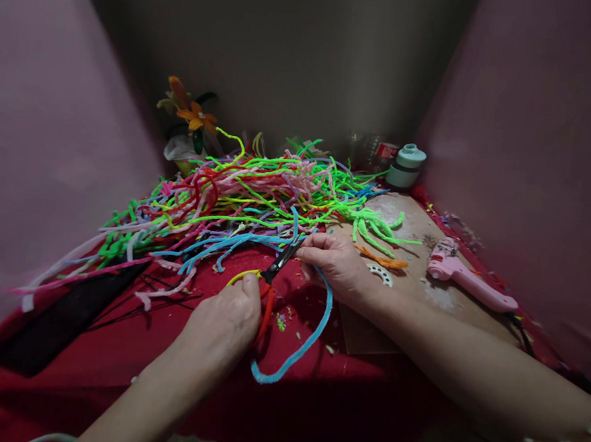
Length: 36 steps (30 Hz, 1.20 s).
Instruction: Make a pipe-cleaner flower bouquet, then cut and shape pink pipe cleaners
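My left hand grips a pair of scissors with yellow and red handles, its dark blades pointing up and to the right. Close to the blade tips, my right hand pinches a light blue pipe cleaner, whose long end loops down below and curls up at its tip. Whether the blades touch the pipe cleaner is hard to make out. Just beyond both hands spreads a large heap of pipe cleaners in green, pink, red, yellow, blue and purple.
A brown board lies at the right, bearing a pink glue gun, an orange twisted piece and a white holed ring. A teal-lidded container and orange flowers stand behind. Small scraps dot the red cloth.
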Tool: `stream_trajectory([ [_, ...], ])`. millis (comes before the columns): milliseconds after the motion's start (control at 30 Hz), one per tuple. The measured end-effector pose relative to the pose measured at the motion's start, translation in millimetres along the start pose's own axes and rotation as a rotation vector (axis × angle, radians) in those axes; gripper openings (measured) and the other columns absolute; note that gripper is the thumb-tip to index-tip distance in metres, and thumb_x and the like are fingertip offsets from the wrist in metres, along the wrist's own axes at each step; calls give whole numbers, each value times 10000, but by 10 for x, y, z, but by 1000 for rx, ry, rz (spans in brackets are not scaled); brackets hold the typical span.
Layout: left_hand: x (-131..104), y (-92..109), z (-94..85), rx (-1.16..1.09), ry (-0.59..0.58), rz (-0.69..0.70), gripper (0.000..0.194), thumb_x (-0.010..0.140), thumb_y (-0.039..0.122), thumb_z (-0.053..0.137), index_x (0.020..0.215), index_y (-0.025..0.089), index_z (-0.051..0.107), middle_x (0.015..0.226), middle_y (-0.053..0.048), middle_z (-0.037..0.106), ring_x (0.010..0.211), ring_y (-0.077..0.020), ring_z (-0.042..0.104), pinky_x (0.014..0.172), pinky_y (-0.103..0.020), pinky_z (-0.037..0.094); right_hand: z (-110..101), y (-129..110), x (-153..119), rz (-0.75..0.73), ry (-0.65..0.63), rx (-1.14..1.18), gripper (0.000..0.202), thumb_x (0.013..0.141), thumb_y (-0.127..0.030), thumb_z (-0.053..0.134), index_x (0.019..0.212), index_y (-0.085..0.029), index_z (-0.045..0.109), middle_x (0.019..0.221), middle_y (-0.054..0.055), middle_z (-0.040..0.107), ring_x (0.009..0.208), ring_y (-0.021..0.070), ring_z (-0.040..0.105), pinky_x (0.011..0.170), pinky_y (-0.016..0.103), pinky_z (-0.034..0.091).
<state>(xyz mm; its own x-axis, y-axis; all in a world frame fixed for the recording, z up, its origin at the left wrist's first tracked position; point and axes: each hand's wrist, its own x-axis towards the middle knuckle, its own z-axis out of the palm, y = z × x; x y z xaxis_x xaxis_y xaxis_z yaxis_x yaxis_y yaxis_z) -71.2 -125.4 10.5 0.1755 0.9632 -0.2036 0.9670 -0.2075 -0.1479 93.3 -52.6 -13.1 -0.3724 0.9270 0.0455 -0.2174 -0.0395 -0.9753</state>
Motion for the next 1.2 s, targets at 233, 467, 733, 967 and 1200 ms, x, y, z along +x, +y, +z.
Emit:
stream_trajectory([
  [233, -14, -22, 21, 5, 34, 42, 307, 821, 23, 196, 960, 99, 459, 801, -158, 634, 670, -244, 654, 578, -329, 465, 1, -16, 0, -30, 18, -34, 139, 681, -201, 589, 564, -161, 527, 429, -49, 506, 379, 55, 409, 397, 186, 284],
  [467, -15, -72, 44, -121, -26, 82, 199, 817, 73, 270, 938, 154, 405, 647, -86, 620, 600, -257, 647, 511, -297, 392, -8, -25, 13, -51, 66, -107, 122, 654, -153, 556, 535, -155, 528, 376, -63, 461, 346, 47, 363, 385, 187, 257],
  [733, -33, -228, -1, -291, 146, -117, 115, 826, 210, 343, 919, 172, 400, 667, -73, 613, 628, -265, 634, 543, -316, 405, -1, -4, 34, 9, 34, -11, 112, 657, -233, 623, 604, -160, 558, 371, -76, 443, 317, 44, 340, 354, 187, 224],
  [967, 180, -39, -113, -1182, 527, -41, 267, 704, 340, 628, 845, 179, 468, 824, -23, 630, 721, -158, 608, 635, -260, 469, 70, -37, -76, -47, -11, -173, 141, 707, -262, 617, 629, -156, 566, 449, -70, 441, 391, 44, 333, 395, 195, 237],
  [1200, 310, 99, -237, -1578, 527, -119, 312, 563, 223, 754, 738, 151, 506, 612, 38, 559, 521, -95, 531, 518, -210, 427, 121, -56, -137, -135, -51, -371, 139, 720, -161, 573, 582, -153, 560, 483, -50, 456, 445, 52, 369, 432, 196, 273],
])
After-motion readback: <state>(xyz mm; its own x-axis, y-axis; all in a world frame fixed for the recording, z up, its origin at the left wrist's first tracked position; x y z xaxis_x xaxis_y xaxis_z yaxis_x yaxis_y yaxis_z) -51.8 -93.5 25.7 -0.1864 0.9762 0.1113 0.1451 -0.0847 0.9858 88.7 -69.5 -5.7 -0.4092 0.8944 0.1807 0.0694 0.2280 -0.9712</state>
